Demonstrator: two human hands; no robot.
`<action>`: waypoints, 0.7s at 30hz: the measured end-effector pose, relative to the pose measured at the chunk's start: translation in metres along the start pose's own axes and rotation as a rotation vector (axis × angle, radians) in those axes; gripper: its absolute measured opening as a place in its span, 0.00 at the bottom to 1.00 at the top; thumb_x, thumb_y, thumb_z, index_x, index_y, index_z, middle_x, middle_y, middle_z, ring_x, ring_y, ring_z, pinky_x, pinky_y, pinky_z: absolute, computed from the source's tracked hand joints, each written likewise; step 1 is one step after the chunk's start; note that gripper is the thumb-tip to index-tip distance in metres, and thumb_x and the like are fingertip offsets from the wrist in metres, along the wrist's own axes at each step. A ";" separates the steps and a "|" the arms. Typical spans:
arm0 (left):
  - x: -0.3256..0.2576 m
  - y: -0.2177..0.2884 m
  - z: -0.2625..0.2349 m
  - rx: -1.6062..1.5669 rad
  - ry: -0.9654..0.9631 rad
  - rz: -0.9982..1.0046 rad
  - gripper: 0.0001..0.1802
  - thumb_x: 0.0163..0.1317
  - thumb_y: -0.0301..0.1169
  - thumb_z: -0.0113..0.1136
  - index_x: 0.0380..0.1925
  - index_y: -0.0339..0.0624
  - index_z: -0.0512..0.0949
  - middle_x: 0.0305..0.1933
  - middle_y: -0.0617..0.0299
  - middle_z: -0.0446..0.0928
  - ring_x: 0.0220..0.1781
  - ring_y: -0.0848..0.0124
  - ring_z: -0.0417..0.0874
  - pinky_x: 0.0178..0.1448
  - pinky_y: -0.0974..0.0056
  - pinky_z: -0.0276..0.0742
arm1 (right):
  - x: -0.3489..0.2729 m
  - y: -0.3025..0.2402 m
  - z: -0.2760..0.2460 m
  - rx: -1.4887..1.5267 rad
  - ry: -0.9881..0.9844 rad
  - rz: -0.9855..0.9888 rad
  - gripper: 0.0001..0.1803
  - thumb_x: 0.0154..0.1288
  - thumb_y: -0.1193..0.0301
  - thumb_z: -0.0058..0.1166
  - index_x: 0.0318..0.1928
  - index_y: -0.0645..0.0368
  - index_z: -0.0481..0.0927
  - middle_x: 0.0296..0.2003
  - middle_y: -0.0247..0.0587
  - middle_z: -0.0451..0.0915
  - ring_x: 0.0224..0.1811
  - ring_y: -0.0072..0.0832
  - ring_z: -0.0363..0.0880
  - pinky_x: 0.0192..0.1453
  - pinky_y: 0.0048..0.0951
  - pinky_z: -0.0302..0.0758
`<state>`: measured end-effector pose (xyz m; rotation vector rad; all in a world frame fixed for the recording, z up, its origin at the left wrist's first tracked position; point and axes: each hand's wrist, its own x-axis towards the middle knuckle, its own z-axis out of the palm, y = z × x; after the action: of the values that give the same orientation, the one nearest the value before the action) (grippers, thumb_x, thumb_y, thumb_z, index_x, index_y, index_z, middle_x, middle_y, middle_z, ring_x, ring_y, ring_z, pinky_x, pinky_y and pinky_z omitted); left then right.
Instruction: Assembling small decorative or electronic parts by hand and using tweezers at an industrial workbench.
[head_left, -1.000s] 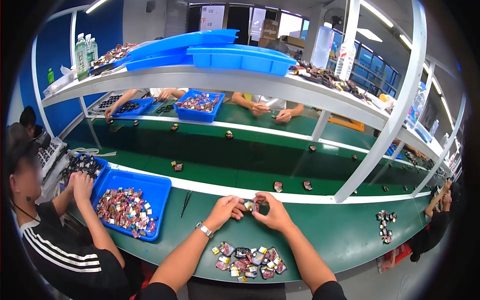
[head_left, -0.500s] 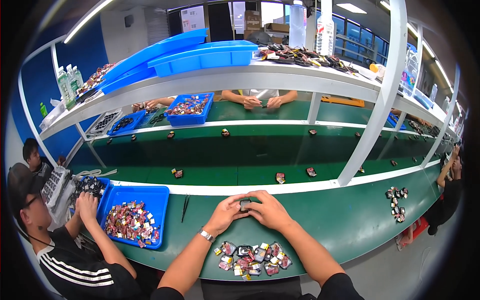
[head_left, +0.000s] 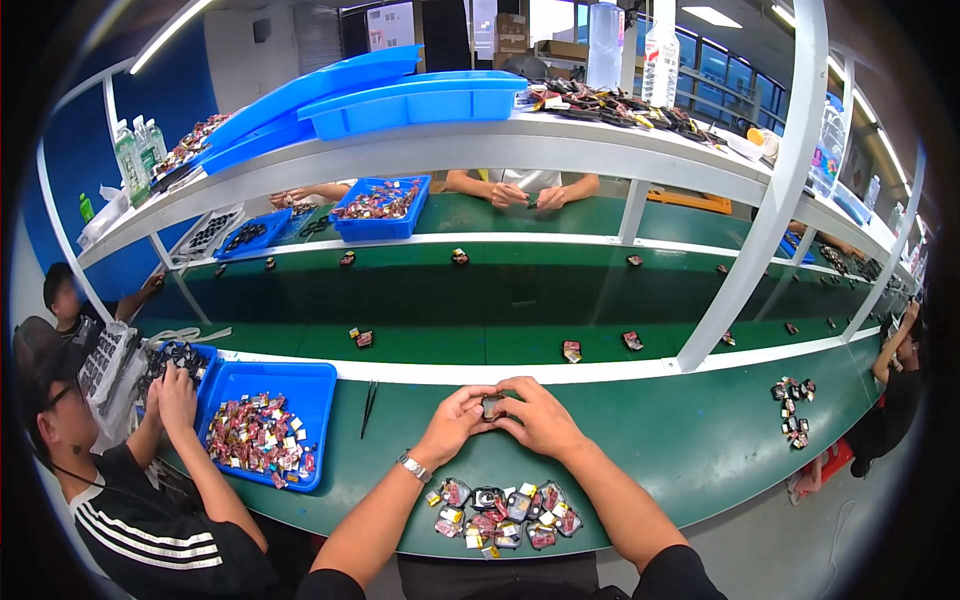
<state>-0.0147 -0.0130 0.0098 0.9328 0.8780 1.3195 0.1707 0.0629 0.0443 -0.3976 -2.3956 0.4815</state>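
Note:
My left hand [head_left: 455, 420] and my right hand [head_left: 538, 417] meet over the green bench, and together they pinch one small dark part [head_left: 492, 406] between the fingertips. A watch sits on my left wrist. Just below the hands, near the bench's front edge, lies a pile of several small dark and red parts [head_left: 500, 512]. Black tweezers [head_left: 368, 408] lie on the bench to the left of my left hand.
A blue tray [head_left: 310, 385] of small parts stands at the left, with a co-worker's hands [head_left: 172, 395] beside it. Green conveyor lanes carry single parts [head_left: 571, 351]. A white post [head_left: 760, 240] rises at right. People across the line work under a shelf holding blue bins [head_left: 420, 100].
The view has shifted so my hands sit lower and more central. Both hands stay closed together on the small part. The co-worker at left keeps working beside the blue tray.

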 end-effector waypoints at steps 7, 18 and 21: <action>-0.001 0.003 -0.003 -0.062 -0.083 -0.019 0.19 0.70 0.23 0.50 0.60 0.38 0.67 0.59 0.56 0.73 0.59 0.67 0.77 0.63 0.60 0.77 | -0.003 -0.003 0.015 0.153 0.089 0.239 0.06 0.56 0.72 0.63 0.36 0.55 0.85 0.52 0.39 0.77 0.57 0.39 0.73 0.60 0.37 0.72; -0.002 0.001 -0.003 -0.006 -0.080 -0.048 0.19 0.70 0.25 0.51 0.60 0.39 0.67 0.58 0.59 0.73 0.56 0.72 0.78 0.62 0.62 0.77 | -0.004 -0.005 0.009 0.224 0.055 0.213 0.06 0.56 0.71 0.63 0.35 0.56 0.85 0.52 0.37 0.78 0.57 0.39 0.73 0.62 0.37 0.71; -0.002 0.003 -0.002 -0.053 -0.096 -0.039 0.18 0.70 0.26 0.51 0.59 0.40 0.68 0.57 0.59 0.74 0.56 0.72 0.78 0.60 0.63 0.78 | -0.004 -0.006 0.012 0.207 0.099 0.216 0.06 0.56 0.71 0.62 0.35 0.56 0.85 0.51 0.37 0.78 0.57 0.39 0.73 0.61 0.37 0.71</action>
<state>-0.0182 -0.0150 0.0117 0.9259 0.7800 1.2480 0.1646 0.0534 0.0364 -0.5752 -2.1918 0.7806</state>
